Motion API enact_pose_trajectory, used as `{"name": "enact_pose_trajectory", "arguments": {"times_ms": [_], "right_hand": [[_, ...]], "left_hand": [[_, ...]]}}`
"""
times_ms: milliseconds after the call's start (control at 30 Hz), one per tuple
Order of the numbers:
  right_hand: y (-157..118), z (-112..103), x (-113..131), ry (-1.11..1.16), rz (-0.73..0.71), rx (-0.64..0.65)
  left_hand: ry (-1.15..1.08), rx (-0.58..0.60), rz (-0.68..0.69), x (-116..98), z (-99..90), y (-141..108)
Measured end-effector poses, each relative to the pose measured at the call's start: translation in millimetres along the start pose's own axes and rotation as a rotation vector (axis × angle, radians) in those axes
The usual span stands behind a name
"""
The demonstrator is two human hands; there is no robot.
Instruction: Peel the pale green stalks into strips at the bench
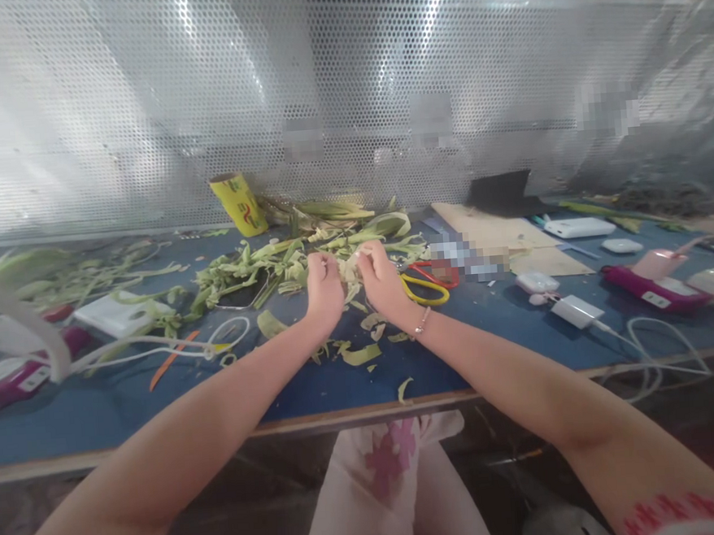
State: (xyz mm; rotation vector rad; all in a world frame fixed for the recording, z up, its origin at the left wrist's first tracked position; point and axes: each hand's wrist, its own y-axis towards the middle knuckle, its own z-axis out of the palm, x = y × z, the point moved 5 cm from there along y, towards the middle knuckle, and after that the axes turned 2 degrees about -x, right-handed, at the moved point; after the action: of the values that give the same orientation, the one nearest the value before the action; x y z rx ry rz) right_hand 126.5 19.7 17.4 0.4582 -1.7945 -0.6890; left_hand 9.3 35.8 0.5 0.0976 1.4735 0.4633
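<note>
My left hand (325, 284) and my right hand (382, 280) come close together over the blue table, both with fingers curled in. Between them is a pale, cream-green husk piece (350, 270), partly covered by the fingers; the right fingertips pinch it. What the left fingers hold is hidden. Behind and left of my hands lies a heap of green husk strips and leaves (229, 276). Loose peelings (360, 354) are scattered in front of them. Just right of my right hand lie scissors with yellow and red handles (425, 289).
A yellow tube (239, 204) leans near the perforated metal screen (344, 81). A phone (244, 292) lies partly under the leaves. White chargers (578, 311) and cables, magenta devices (655, 291) and cardboard (501, 231) lie about the blue table (219, 399).
</note>
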Motion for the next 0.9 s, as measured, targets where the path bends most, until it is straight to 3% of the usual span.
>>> {"name": "enact_pose_trajectory", "arguments": {"times_ms": [300, 700, 900], "right_hand": [[1, -7, -2, 0.152, 0.116, -0.086], [5, -15, -18, 0.258, 0.268, -0.177], [10, -15, -30, 0.312, 0.328, -0.211]], "left_hand": [[0.339, 0.014, 0.198, -23, -2.6, -4], [0.345, 0.03, 0.323, -27, -2.3, -12], [0.387, 0.105, 0.363, -28, 1.6, -19]]}}
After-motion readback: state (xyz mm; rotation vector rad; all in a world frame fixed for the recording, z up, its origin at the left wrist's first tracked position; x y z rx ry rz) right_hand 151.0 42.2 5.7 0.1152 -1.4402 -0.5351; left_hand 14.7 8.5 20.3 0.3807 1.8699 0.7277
